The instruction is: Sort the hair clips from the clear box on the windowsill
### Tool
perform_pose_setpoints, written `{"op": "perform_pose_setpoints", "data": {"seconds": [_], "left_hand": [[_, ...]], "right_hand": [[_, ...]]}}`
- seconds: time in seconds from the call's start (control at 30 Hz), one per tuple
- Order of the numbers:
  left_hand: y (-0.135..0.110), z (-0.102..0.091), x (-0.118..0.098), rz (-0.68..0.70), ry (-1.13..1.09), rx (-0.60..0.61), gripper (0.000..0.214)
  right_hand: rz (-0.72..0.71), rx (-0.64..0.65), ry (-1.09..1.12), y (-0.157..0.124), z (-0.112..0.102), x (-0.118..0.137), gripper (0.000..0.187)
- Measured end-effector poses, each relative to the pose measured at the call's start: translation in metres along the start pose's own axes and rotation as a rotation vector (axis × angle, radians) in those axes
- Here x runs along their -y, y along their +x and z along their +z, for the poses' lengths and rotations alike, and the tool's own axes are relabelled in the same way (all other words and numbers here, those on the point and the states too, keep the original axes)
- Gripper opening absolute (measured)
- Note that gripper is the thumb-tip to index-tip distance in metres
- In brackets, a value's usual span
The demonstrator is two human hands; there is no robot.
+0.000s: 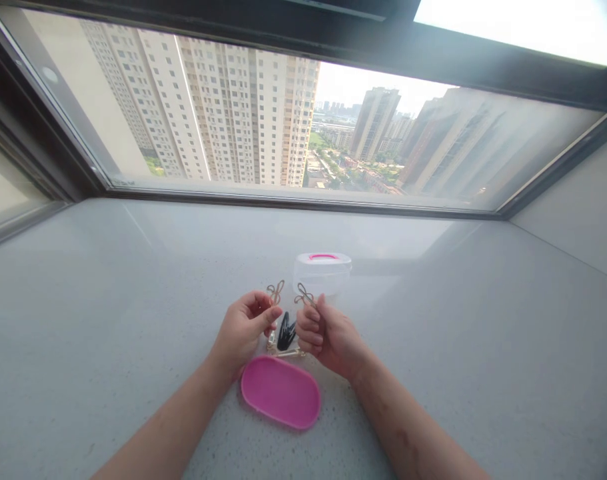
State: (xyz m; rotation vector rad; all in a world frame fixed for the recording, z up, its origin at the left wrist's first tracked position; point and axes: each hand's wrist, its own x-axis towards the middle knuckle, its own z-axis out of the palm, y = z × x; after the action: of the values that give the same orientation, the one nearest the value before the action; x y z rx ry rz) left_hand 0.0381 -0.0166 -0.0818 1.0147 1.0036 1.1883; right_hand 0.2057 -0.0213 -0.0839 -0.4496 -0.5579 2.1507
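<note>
My left hand point(253, 325) is closed, pinching a thin bow-shaped metal hair clip point(276, 292) between thumb and fingers. A similar bow-shaped hair clip point(304, 294) sticks up from my right hand point(328, 333), whose fingers are curled round its lower end. Between and below the hands, several black hair clips point(285, 332) lie on the pale speckled sill. Gold-coloured clips point(288, 353) lie close by, partly covered by my hands. Nearest to me is a pink oval tray point(281, 392), its raised rim beside my left wrist.
Behind my hands stands a translucent white box point(323, 270) with a pink handle point(324, 257). The stone sill point(158, 287) runs back to a dark window frame point(293, 203). Tall buildings show through the glass, and a white wall point(578, 193) rises on the right.
</note>
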Motion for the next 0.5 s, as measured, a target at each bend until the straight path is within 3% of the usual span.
{"op": "perform_pose_setpoints", "data": {"seconds": [0.2, 0.4, 0.5], "left_hand": [[0.0007, -0.0002, 0.0011, -0.03, -0.055, -0.026, 0.02], [-0.0008, 0.0023, -0.0057, -0.078, -0.1, -0.008, 0.022], [-0.0028, 0.0029, -0.0064, -0.07, -0.07, 0.039, 0.022]], "right_hand": [[-0.024, 0.0, 0.072, -0.0044, 0.0055, 0.005, 0.045], [0.205, 0.168, -0.081, -0.0101, 0.0072, 0.0017, 0.045], [0.109, 0.097, -0.078, -0.0066, 0.0044, 0.0001, 0.045]]}}
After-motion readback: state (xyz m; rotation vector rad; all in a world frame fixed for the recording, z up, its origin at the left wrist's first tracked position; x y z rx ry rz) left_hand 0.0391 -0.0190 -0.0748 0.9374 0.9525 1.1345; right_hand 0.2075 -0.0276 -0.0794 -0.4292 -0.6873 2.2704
